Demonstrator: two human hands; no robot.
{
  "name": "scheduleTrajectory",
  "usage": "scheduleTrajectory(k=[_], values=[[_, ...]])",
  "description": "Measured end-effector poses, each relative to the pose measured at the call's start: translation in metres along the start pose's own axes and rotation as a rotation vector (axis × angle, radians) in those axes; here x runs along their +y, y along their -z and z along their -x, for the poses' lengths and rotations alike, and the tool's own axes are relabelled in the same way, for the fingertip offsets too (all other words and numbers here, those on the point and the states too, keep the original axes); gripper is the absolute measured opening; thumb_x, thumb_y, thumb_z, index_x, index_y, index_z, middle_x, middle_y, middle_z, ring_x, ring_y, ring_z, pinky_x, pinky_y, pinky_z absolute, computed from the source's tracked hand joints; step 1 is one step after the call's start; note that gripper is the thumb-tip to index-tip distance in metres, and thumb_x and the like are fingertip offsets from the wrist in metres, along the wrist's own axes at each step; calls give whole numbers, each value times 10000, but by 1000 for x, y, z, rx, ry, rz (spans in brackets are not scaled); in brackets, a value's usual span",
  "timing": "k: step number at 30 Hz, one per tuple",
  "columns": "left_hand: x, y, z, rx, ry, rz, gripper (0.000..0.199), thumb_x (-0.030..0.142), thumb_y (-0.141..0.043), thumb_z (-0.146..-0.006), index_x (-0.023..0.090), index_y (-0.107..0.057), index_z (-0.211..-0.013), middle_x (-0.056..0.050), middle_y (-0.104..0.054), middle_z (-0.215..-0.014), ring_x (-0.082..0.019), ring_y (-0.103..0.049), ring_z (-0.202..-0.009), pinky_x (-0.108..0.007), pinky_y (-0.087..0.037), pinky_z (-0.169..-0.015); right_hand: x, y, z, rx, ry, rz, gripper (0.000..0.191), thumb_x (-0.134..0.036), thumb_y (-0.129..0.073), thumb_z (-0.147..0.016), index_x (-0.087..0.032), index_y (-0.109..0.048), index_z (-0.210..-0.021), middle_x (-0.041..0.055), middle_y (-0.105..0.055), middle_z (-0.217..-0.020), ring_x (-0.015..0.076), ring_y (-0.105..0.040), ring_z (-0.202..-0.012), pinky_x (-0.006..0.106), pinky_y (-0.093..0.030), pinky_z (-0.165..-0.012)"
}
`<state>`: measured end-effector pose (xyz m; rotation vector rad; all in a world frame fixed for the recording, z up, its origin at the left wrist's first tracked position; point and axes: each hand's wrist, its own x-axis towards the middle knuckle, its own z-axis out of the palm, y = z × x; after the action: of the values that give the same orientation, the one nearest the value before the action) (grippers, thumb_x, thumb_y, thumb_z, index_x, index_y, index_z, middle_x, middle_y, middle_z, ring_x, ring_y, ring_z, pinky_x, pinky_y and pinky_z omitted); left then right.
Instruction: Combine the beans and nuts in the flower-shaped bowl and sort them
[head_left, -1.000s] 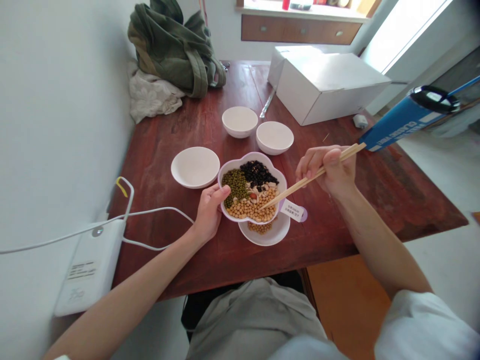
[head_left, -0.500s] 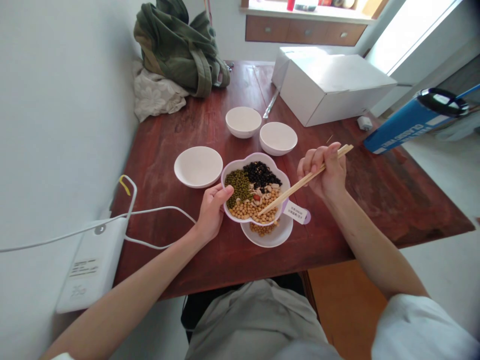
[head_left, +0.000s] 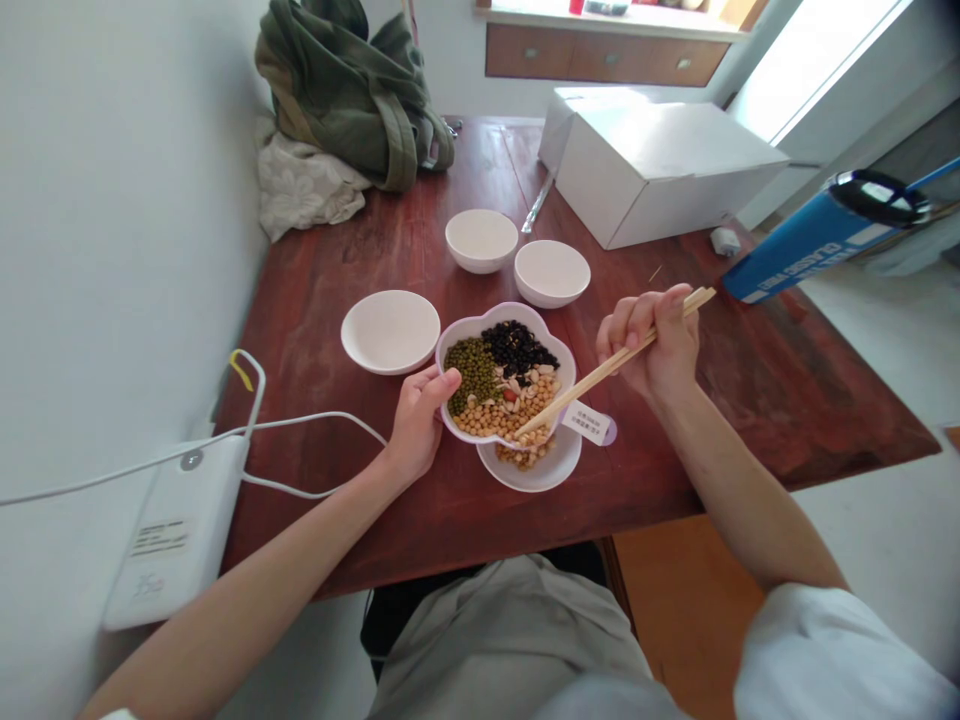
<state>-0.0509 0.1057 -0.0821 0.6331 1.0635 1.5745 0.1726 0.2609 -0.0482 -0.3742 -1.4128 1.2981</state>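
Observation:
My left hand (head_left: pixel 418 420) grips the left rim of a flower-shaped tray (head_left: pixel 475 325), thumb on top. Green beans (head_left: pixel 471 370), black beans (head_left: pixel 517 346), pale nut pieces and yellow soybeans (head_left: pixel 487 417) lie in separate areas of it. My right hand (head_left: pixel 656 345) is closed on wooden chopsticks (head_left: pixel 600 373), whose tips touch the soybeans at the tray's near edge. Under that edge, partly covered, a white bowl (head_left: pixel 536 480) holds more soybeans. A labelled tab (head_left: pixel 589 423) sticks out at the tray's right.
Three white bowls (head_left: pixel 391 332) (head_left: pixel 481 241) (head_left: pixel 553 274) stand beyond the tray. Farther back are a white box (head_left: pixel 622 180), a green bag (head_left: pixel 337 90) and a blue bottle (head_left: pixel 817 240). A white power bank (head_left: pixel 169 540) with a cable lies at left.
The view has shifted slightly. My right hand and the chopsticks' upper ends have moved a little to the right of the tray, while the tips remain at the soybeans.

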Motion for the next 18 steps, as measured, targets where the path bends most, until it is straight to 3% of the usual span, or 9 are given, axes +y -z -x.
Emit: scheduleTrajectory(k=[5,15,18], values=[[0,0,0,-1,-1,-1,449,558,-891,-802,164,-828,-1010,-104,-877,-1019,-378,-825,-1091,-482,-672,-981,0,0,3,-15,35,33,691,-741,-735,-955,-225,-635,-505,6,-489,-455,215,-651,-459,349,-579,-418],[-1,1,0,8,12,0,436,558,-883,-801,171,-824,-992,-112,-873,-1052,-389,-814,-1134,-482,-668,-991,-4,-1,3,-10,17,0,736,-841,-676,-917,-239,-599,-501,-4,-486,-465,177,-562,-395,345,-544,-386],[-1,1,0,-3,17,5,431,560,-875,-808,175,-821,-994,-113,-871,-1065,-389,-807,-1152,-480,-665,-995,-4,-2,4,-5,17,23,715,-812,-717,-913,-238,-602,-504,0,-485,-468,206,-633,-454,357,-579,-415]])
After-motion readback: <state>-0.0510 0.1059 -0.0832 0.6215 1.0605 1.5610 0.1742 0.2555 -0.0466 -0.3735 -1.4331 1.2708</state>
